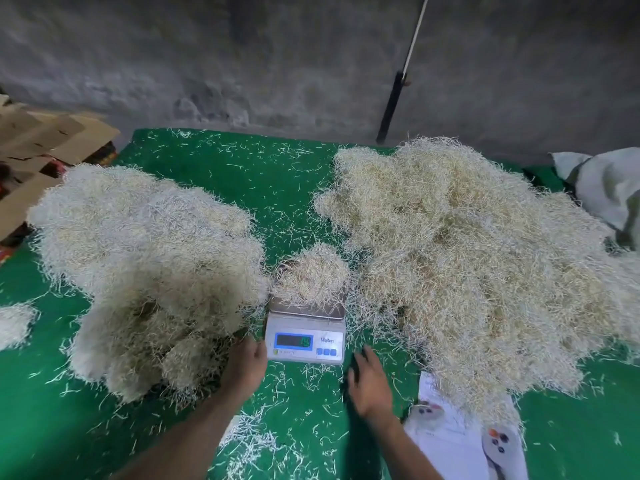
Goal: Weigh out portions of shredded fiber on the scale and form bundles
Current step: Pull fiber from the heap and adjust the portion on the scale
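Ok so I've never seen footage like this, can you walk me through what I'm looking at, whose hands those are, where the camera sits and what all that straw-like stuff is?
No machine here: a person works with bare hands, and one wide-angle camera worn on the head looks forward and down, so the arms enter from the bottom edge. The left hand touches the small white digital scale at its left side; the right hand, fingers spread, is low over the green mat, near the scale's right side. Neither holds anything. A small portion of pale shredded fiber sits on the scale's pan. Its lit display is too blurred to read. A big whitish fiber heap lies left, a wider tan heap right. White printed bags lie at the lower right, flattened brown cardboard at the far left.
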`<state>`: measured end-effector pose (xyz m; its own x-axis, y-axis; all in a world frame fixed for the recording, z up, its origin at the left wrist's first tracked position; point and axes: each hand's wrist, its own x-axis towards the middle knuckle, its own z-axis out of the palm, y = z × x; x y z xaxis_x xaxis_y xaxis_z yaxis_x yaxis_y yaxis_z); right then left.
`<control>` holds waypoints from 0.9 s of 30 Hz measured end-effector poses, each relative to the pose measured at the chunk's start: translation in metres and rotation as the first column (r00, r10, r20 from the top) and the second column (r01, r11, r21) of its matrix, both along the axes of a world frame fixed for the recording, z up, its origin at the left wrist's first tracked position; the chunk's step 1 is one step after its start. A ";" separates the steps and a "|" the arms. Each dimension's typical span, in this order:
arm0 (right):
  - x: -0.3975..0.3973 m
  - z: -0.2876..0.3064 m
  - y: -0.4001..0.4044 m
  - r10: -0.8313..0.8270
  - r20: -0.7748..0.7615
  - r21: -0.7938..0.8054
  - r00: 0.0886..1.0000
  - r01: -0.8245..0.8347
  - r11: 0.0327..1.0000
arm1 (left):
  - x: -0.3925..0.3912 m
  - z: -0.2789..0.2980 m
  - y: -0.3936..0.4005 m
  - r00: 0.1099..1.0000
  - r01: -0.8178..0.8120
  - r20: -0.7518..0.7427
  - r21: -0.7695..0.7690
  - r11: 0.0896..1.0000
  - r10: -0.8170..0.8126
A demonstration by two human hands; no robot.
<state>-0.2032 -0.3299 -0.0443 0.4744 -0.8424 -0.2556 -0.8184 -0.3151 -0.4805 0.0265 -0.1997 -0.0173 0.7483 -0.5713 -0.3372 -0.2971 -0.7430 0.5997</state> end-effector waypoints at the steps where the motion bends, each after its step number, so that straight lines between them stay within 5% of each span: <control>1: -0.002 -0.010 0.016 0.053 -0.092 -0.045 0.994 -0.057 0.997 | -0.005 -0.013 0.021 0.997 0.074 0.007 0.111 0.991 -0.075; 8: -0.010 -0.027 0.076 0.031 -0.226 -0.124 0.974 -0.061 0.990 | -0.030 -0.026 0.065 0.989 0.125 0.073 0.037 0.991 -0.127; 27: 0.013 -0.003 0.065 -0.157 -0.024 -0.214 0.987 0.149 0.965 | -0.032 -0.016 0.057 0.985 0.151 0.071 0.062 0.987 -0.156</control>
